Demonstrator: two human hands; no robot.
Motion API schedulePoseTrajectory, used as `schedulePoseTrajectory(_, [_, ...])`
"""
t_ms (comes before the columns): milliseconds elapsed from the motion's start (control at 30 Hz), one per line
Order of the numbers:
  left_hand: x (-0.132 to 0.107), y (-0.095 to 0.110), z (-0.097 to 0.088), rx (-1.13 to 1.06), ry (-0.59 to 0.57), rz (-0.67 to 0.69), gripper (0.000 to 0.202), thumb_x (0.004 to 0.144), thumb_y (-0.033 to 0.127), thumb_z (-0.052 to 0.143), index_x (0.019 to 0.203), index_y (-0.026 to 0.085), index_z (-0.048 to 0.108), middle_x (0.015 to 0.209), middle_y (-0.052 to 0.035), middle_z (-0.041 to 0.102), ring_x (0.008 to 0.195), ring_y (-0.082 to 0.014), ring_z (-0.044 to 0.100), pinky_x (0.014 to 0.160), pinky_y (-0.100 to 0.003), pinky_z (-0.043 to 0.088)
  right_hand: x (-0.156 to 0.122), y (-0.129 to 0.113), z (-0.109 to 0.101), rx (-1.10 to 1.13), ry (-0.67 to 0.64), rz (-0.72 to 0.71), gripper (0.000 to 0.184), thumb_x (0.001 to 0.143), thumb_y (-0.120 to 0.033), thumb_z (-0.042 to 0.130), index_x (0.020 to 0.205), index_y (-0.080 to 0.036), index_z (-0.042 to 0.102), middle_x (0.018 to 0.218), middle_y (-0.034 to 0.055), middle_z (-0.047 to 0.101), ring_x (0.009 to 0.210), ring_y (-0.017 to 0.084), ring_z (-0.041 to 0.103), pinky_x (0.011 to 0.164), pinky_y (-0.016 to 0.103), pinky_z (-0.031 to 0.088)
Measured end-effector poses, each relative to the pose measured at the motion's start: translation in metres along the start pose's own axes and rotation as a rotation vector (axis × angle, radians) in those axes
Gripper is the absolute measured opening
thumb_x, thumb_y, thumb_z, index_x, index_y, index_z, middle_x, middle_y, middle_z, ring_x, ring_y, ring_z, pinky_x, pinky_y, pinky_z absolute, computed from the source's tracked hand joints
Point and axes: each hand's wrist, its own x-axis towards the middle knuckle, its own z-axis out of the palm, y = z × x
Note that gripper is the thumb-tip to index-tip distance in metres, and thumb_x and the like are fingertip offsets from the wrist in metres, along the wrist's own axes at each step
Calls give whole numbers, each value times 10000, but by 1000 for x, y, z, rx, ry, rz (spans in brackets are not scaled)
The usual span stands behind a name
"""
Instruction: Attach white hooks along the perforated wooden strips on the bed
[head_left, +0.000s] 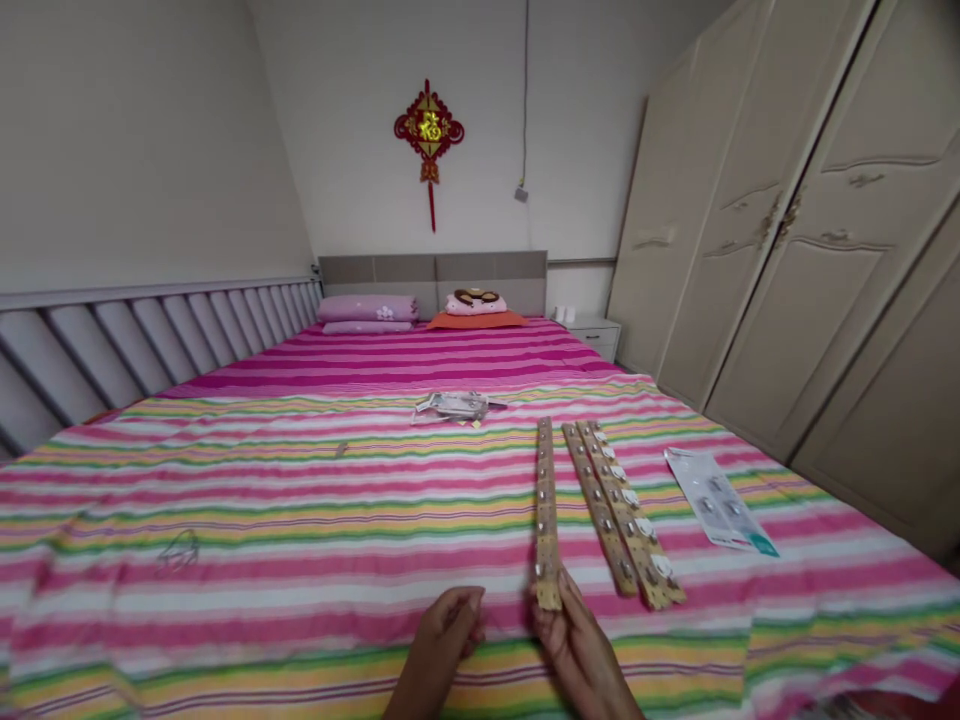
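A narrow brown strip [548,545] set with a row of small metal fittings [541,525] was held above the near part of the bed, its length pointed away toward the headboard. Its near end was gripped by the right hand [577,640], with the thumb laid along the edge and the fingers tucked beneath; whether the far end was borne by the bed could not be told. The left hand [448,625] was kept just apart from the strip, its fingers curled toward the thumb; whether anything small was pinched there could not be made out. The step in hand was judged to be the handling of this one strip, and for any further move a steady grip at the near end and a free hand for support seemed to be called for. Just to the right, a similar strip [602,509] and a strip with white pieces [637,532] were laid side by side. Beyond them a clear blister pack [697,480] was placed, while a clear plastic bag [457,407] was left farther up the striped sheet [300,560]. The far end was closed off by a headboard [525,280], and the right side by a wardrobe [847,260].
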Motion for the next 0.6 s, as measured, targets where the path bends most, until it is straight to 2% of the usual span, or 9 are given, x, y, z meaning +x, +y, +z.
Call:
schedulePoseTrajectory(133, [5, 4, 5, -58, 129, 62, 633, 684, 689, 537, 1028, 165, 624, 895, -66, 650, 797, -188, 596, 648, -284, 458, -6, 24, 28, -119, -88, 26, 487, 707, -379, 755, 1137, -222, 586, 736, 1, 668, 573, 121, 578, 534, 238, 472])
schedulePoseTrajectory(267, [26, 11, 1, -57, 288, 168, 658, 688, 674, 540, 1095, 158, 585, 846, -61, 635, 709, -183, 601, 594, -281, 465, 8, 43, 63, -185, -193, 90, 619, 702, -378, 757, 1254, -232, 516, 734, -10, 668, 533, 117, 565, 496, 232, 444])
schedulePoseTrajectory(400, [53, 23, -24, 26, 434, 223, 586, 735, 649, 497, 1061, 169, 585, 761, -41, 619, 608, -171, 581, 534, -274, 445, 31, 68, 91, -282, -222, 103, 696, 668, -411, 772, 1281, -211, 509, 744, 3, 683, 518, 122, 572, 473, 234, 435])
schedulePoseTrajectory(500, [68, 32, -50, 98, 483, 263, 488, 789, 623, 429, 887, 178, 603, 718, -35, 613, 621, -169, 576, 563, -270, 439, 47, 92, 103, -351, -269, 99, 731, 662, -446, 767, 1294, -187, 505, 677, -4, 673, 451, 108, 538, 443, 232, 420])
schedulePoseTrajectory(600, [79, 36, -74, 136, 536, 289, 469, 818, 609, 377, 724, 188, 559, 651, -19, 573, 610, -163, 548, 577, -266, 423, 59, 112, 114, -427, -321, 106, 759, 666, -464, 760, 1310, -167, 490, 559, -35, 625, 413, 104, 521, 419, 219, 407])
